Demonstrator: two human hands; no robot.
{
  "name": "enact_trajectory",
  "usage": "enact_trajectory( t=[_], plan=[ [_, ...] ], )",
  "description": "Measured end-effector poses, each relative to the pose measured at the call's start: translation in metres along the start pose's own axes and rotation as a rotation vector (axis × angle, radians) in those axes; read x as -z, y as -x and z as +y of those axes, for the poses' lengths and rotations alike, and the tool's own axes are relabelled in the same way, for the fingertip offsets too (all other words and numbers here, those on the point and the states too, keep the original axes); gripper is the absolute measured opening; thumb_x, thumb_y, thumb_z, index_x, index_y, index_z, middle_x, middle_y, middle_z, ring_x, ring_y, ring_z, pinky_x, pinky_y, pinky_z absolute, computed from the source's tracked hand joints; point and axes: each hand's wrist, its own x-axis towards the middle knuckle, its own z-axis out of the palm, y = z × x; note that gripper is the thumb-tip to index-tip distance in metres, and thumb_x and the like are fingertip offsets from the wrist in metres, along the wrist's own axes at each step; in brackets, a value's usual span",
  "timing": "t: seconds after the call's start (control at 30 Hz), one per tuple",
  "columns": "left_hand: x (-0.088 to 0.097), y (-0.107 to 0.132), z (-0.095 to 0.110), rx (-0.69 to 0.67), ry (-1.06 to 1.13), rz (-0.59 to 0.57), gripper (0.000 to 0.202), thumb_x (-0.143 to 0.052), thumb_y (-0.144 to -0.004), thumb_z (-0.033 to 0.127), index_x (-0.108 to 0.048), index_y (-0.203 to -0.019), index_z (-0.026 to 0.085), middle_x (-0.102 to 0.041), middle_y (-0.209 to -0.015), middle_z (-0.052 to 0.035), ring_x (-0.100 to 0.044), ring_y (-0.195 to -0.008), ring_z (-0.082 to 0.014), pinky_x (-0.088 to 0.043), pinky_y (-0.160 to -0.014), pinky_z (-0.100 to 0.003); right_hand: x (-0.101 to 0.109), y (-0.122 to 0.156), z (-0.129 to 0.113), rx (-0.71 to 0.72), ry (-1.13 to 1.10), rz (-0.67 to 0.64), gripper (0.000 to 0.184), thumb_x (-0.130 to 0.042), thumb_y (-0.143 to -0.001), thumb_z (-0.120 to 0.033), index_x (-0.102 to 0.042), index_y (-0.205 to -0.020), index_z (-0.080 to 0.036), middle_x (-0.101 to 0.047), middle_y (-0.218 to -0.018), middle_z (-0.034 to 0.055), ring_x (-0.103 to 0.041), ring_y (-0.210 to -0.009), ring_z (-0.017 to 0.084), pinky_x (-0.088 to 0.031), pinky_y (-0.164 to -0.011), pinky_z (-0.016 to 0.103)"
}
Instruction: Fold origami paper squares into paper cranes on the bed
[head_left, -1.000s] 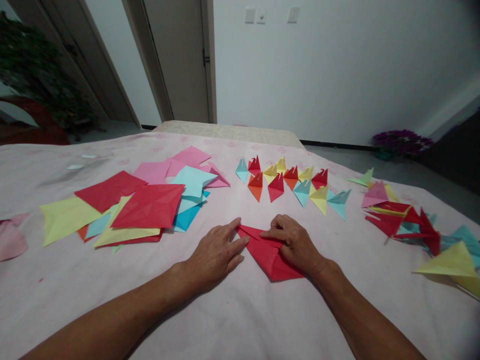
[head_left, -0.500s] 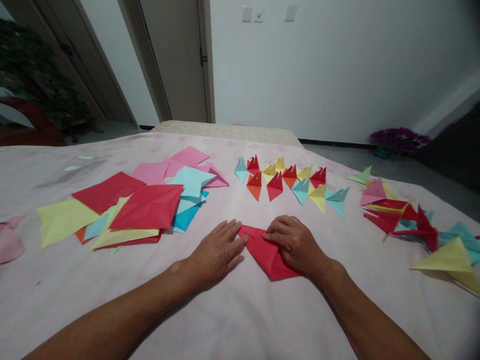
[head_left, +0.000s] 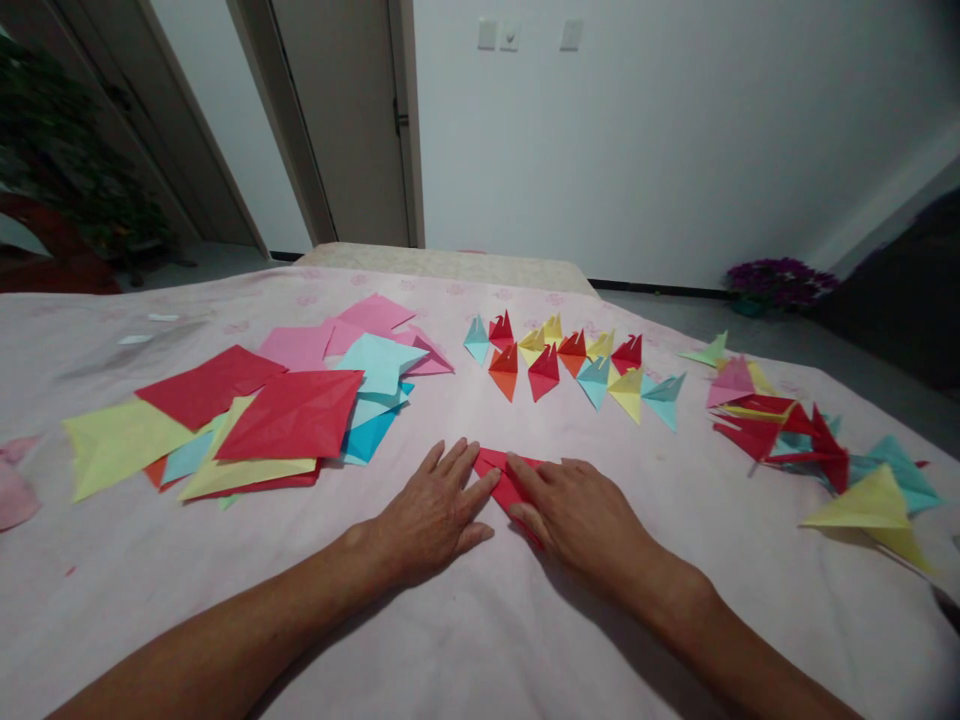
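Smooth white wall (head_left: 637, 150) spans the back of the room, matt and plain, with a flat grey-brown door (head_left: 341, 120) towards the left. Before it spreads the worktop (head_left: 405, 425), draped in pale pink cloth (head_left: 442, 645), soft, slightly rumpled, faintly patterned near the far edge. Past its left corner stands a leafy plant (head_left: 67, 165); past the right, a bushy clump of purple flowers (head_left: 780, 282).

On the left lies a loose pile of sheets (head_left: 289, 415), thin, matt and mostly square, in red, yellow, blue and pink. Well apart on the right are folded pieces (head_left: 831, 455), pointed, with stiff flaps.

Near the middle, the left hand (head_left: 431, 515) lies palm down, fingers extended and a little apart, pressing the left end of the red paper (head_left: 510, 492) without gripping. The right hand (head_left: 574, 515) is also flattened, thumb parted from its fingers, bearing down on the paper and hiding much of it.

The paper rests on the cloth between pile and pieces: bright red, layered, narrowing to a corner by the left fingertips. Beyond it sit small cranes (head_left: 572, 350), crisp, sharp-tipped, in staggered rows.
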Motion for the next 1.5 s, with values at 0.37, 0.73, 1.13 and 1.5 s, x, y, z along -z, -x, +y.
enact_trajectory(
  t=[0.37,0.73,1.13,1.5],
  plan=[
    [0.009,-0.006,0.000,0.030,-0.025,0.051,0.038,-0.050,-0.095,0.038,-0.051,-0.127,0.018,-0.055,-0.128,-0.0157,-0.047,-0.127,-0.0312,-0.038,-0.107,-0.049,-0.035,0.013,-0.014,-0.071,0.154,0.069,0.047,-0.053,-0.089,-0.013,-0.053,-0.136,-0.017,-0.064,-0.117,0.0137,-0.058,-0.102,0.029,-0.044,-0.087,0.042],
    [0.008,-0.048,0.018,0.180,0.004,0.176,0.038,-0.038,-0.100,0.028,-0.051,-0.132,0.013,-0.051,-0.142,-0.0162,-0.043,-0.135,-0.0260,-0.023,-0.117,-0.048,-0.040,0.014,-0.016,-0.055,0.151,0.186,0.038,-0.054,-0.090,-0.012,-0.059,-0.128,-0.013,-0.066,-0.109,0.0113,-0.058,-0.095,0.027,-0.045,-0.081,0.040],
    [-0.016,-0.059,0.009,0.097,-0.018,0.066,0.058,-0.027,-0.101,0.049,-0.033,-0.150,0.019,-0.031,-0.158,-0.0143,-0.025,-0.147,-0.0285,-0.024,-0.116,-0.052,-0.043,0.022,-0.010,-0.044,0.085,0.178,0.030,-0.052,-0.091,-0.010,-0.062,-0.119,-0.015,-0.066,-0.106,0.0111,-0.058,-0.093,0.025,-0.046,-0.077,0.037],
    [-0.016,-0.059,-0.015,0.069,-0.047,0.038,0.064,-0.030,-0.098,0.055,-0.029,-0.152,0.020,-0.028,-0.159,-0.0151,-0.022,-0.148,-0.0289,-0.022,-0.116,-0.051,-0.038,0.024,-0.007,-0.064,0.044,0.157,0.032,-0.054,-0.091,-0.010,-0.062,-0.122,-0.012,-0.067,-0.112,0.0138,-0.061,-0.099,0.026,-0.048,-0.081,0.038]
  ],
)
